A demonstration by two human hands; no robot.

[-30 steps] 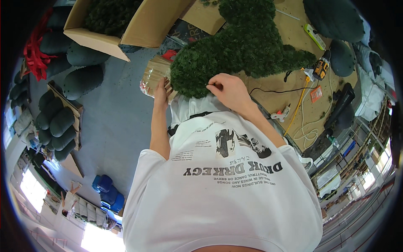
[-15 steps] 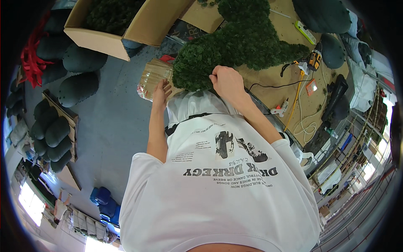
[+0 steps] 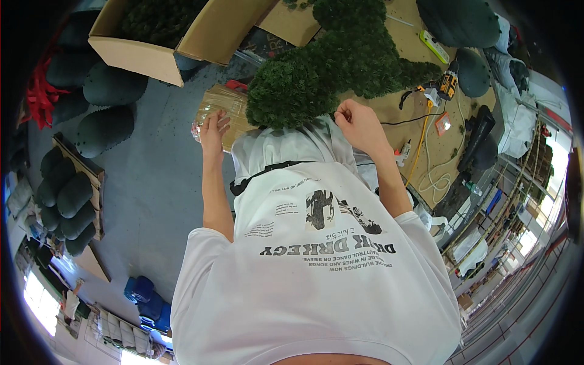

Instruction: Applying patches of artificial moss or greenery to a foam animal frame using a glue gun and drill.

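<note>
A bushy clump of dark green artificial foliage [image 3: 286, 91] rests at my lap and reaches the work table's edge. Just right of its near edge, my right hand [image 3: 364, 128] is closed with thumb and fingers drawn together; anything pinched in them is too small to make out. My left hand [image 3: 213, 134] is held over a taped cardboard box [image 3: 236, 112] on the left of the foliage. Its fingers are loosely bent and apart, with nothing visible in them. More foliage [image 3: 365, 55] lies on the table beyond.
A big open carton [image 3: 137, 55] holding dark greenery stands at the far left. On the table [image 3: 447, 161] are a yellow-black power drill [image 3: 448, 85], a glue gun [image 3: 403, 152], a green power strip [image 3: 434, 46] and loose cords. Dark rounded forms [image 3: 106, 129] sit on the floor at left.
My right hand has moved right, off the foliage's near edge, with its fingers still closed. My left hand has shifted slightly left over the box. The whole view has shifted a little.
</note>
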